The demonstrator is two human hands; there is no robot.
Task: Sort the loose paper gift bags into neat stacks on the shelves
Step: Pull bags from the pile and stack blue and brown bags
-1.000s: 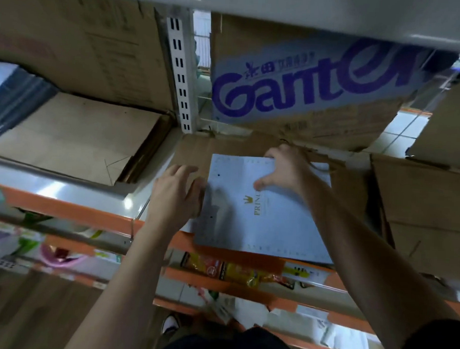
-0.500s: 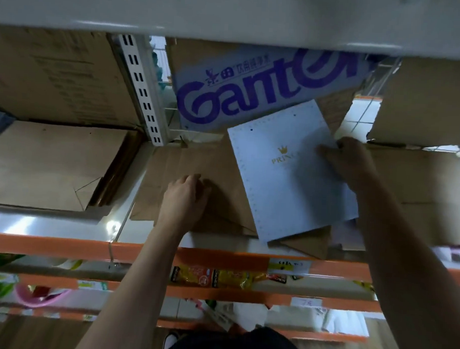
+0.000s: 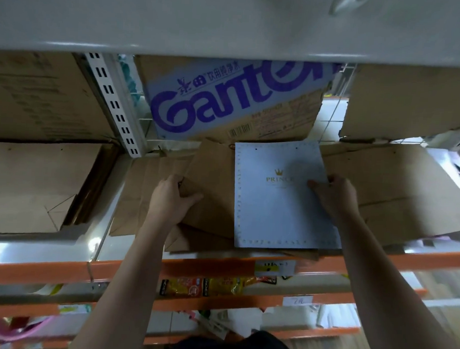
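Observation:
A flat light-blue gift bag [image 3: 275, 202] with a gold crown print lies square on a loose pile of brown paper bags [image 3: 213, 173] on the shelf. My right hand [image 3: 333, 197] holds the blue bag's right edge, thumb on its face. My left hand [image 3: 170, 198] grips the left edge of an upper brown bag in the pile, thumb on top. More brown bags [image 3: 397, 187] lie flat to the right, partly under my right hand. A neater brown stack [image 3: 33, 181] fills the bay on the left.
A Ganten carton [image 3: 226, 103] stands behind the pile. A slotted upright post [image 3: 113, 103] divides the bays. The upper shelf [image 3: 230, 24] hangs close overhead. The orange shelf lip [image 3: 35, 268] runs along the front, with snack packets [image 3: 203, 286] on the level below.
The blue bag, tilted and lifted to the right half a second ago, now lies flat and square on the brown pile. My left hand has closed on a brown bag's edge.

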